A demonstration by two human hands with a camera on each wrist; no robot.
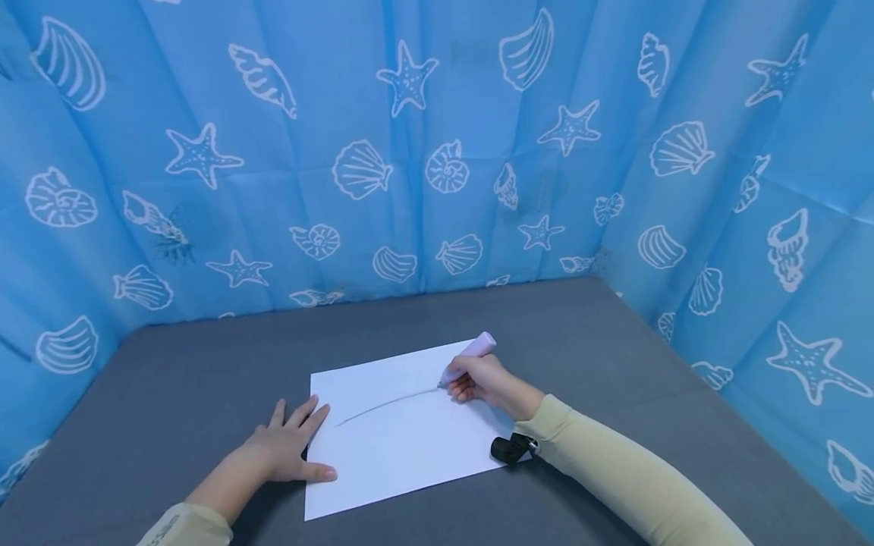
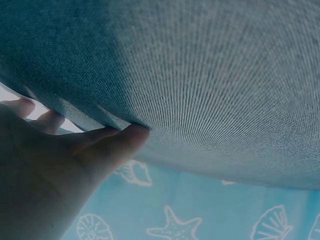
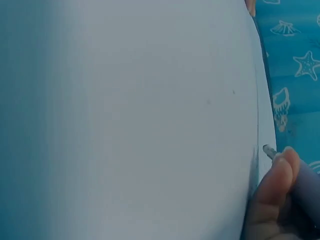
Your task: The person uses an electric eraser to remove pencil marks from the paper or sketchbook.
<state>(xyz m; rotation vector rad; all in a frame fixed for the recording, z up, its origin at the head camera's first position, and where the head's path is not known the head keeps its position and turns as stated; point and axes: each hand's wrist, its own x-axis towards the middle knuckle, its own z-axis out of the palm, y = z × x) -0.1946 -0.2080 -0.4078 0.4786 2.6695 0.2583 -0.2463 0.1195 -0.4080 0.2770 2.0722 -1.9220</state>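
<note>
A white sheet of paper (image 1: 389,470) lies on the grey table, with one thin, slightly curved dark line (image 1: 389,404) drawn across its upper half. My right hand (image 1: 481,379) grips a thick lilac marker (image 1: 480,345), its grey tip at the line's right end. In the right wrist view, the marker (image 3: 306,187) is pinched between thumb and fingers, its tip close above or on the paper (image 3: 165,120); I cannot tell which. At the sheet's left edge rests my left hand (image 1: 283,447), fingers spread, thumb on the paper. The left wrist view shows that hand (image 2: 55,165) flat against the surface.
Grey cloth (image 1: 205,379) covers the table. Blue curtains (image 1: 423,220) with white shells and starfish stand behind it and along the sides. A black wrist device (image 1: 508,449) sits under the right cuff, over the paper's lower right corner.
</note>
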